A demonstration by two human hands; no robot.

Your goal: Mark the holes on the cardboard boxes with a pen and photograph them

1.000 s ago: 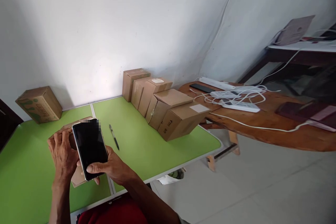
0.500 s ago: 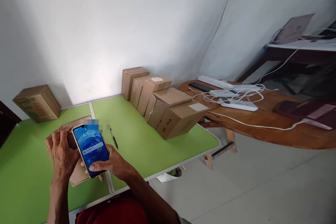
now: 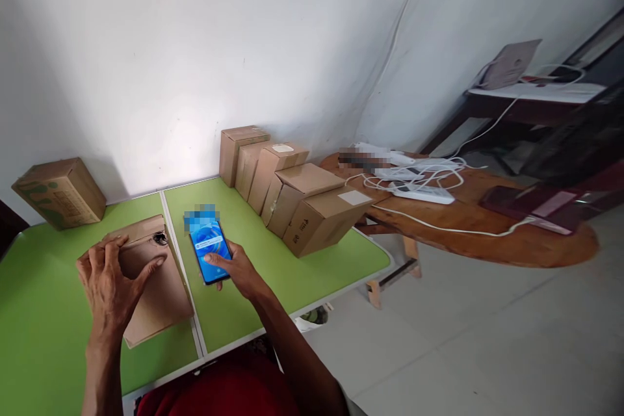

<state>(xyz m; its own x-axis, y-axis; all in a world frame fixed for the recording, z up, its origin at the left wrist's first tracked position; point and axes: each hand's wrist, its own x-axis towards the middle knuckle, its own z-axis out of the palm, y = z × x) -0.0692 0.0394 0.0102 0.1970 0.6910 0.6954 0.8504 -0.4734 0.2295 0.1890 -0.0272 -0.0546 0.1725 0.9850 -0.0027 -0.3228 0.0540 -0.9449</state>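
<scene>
We see the left hand (image 3: 110,286) spread flat on a cardboard box (image 3: 156,279) that lies on the green table (image 3: 43,312), close to the near edge and just left of the seam that splits the tabletop; the fingers are splayed over the box's left part, pressing on it rather than closing round it. The right hand (image 3: 238,268) grips a phone (image 3: 210,250) by its lower end, thumb on the lit blue screen, and the phone sits low over the table just right of the seam, whether touching the surface we cannot tell. Along the far right edge of the table we count a row of five cardboard boxes (image 3: 292,192), side by side from the wall toward the right corner. One printed box (image 3: 58,192) stands at the far left corner against the wall. Beyond the right edge stands a wooden table (image 3: 487,240) carrying white power strips (image 3: 422,192) and loose cables.
</scene>
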